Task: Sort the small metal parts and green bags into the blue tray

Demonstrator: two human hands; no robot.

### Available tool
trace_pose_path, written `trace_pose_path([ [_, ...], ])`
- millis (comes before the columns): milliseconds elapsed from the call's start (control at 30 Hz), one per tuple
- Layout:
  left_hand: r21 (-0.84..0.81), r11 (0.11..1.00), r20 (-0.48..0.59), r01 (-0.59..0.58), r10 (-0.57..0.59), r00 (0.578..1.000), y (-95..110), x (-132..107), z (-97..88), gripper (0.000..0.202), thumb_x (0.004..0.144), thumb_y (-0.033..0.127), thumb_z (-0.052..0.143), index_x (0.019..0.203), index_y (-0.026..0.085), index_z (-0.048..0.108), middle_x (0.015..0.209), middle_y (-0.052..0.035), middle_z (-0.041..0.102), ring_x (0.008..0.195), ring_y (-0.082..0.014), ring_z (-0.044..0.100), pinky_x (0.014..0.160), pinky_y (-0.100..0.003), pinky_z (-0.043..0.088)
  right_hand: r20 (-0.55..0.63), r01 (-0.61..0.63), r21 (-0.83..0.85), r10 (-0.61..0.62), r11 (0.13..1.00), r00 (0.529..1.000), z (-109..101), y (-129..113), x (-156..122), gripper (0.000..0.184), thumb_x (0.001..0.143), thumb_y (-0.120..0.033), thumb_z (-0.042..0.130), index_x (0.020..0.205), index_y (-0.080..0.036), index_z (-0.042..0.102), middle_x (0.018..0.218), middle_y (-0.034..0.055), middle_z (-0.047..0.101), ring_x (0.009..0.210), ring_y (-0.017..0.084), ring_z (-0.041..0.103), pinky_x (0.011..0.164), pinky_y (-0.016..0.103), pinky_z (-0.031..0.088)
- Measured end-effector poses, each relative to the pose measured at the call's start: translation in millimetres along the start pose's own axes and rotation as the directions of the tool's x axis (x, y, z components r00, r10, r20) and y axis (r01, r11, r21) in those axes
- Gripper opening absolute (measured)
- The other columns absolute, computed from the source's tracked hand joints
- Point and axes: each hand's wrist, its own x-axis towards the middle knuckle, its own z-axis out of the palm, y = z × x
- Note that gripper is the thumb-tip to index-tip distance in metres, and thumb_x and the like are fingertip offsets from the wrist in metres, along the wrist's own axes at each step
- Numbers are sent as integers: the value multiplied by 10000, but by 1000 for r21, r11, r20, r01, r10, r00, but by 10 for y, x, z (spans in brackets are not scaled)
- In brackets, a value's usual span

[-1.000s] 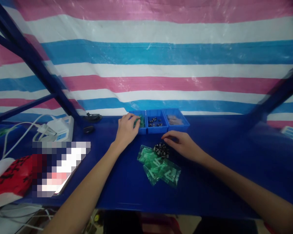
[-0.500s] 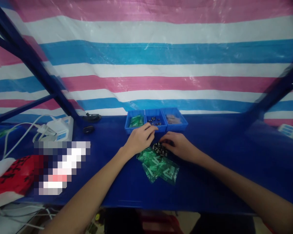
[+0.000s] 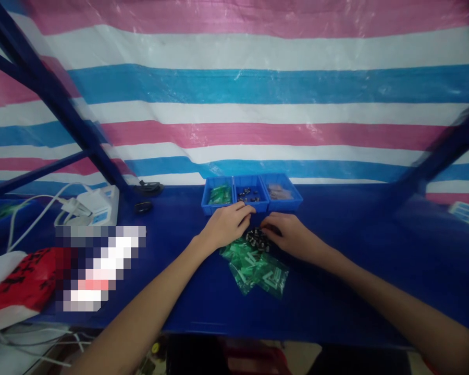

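Note:
A pile of small black-and-silver parts (image 3: 259, 240) lies on the blue table between my hands. Just in front of it, several clear green-tinted bags (image 3: 254, 268) with white pieces inside are spread in a heap. My left hand (image 3: 230, 224) hovers or rests at the pile's left, fingers loosely bent, thumb apart from them, nothing visible in it. At the right edge of the pile, my right hand (image 3: 283, 230) has thumb and fingertips pinched together; whatever is between them is too small to make out.
Behind my hands stand three joined blue bins: green bags in the left bin (image 3: 206, 208), black parts in the middle bin (image 3: 254, 210), pale packets in the right bin (image 3: 297, 200). A white power strip (image 3: 108, 208) and a red-and-white bag (image 3: 31, 281) are at left.
My right fingertips have drawn slightly right, away from the middle of the black parts. My left hand stays in nearly the same place. The whole view has shifted a little.

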Motion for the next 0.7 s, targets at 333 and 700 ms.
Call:
trace_pose_path([
  [333, -6, 1000, 28, -9, 9, 1000, -13, -7, 8, 233, 1014, 205, 445, 1177, 192, 611, 1077, -53, 682, 943, -201, 683, 796, -341, 559, -17, -58, -34, 58, 998, 998, 5, 130, 25, 72, 848, -134, 647, 825, -189, 686, 786, 28, 655, 697, 165, 598, 640, 294, 431],
  [700, 4, 1000, 43, -8, 7, 999, -3, 1, 3, 228, 1013, 209, 445, 1164, 195, 616, 1069, -48, 682, 934, -203, 681, 790, -343, 554, -84, -13, -65, 7, 998, 996, 21, 105, 14, 146, 865, -94, 549, 944, -174, 642, 875, 65, 641, 749, 191, 603, 673, 316, 461],
])
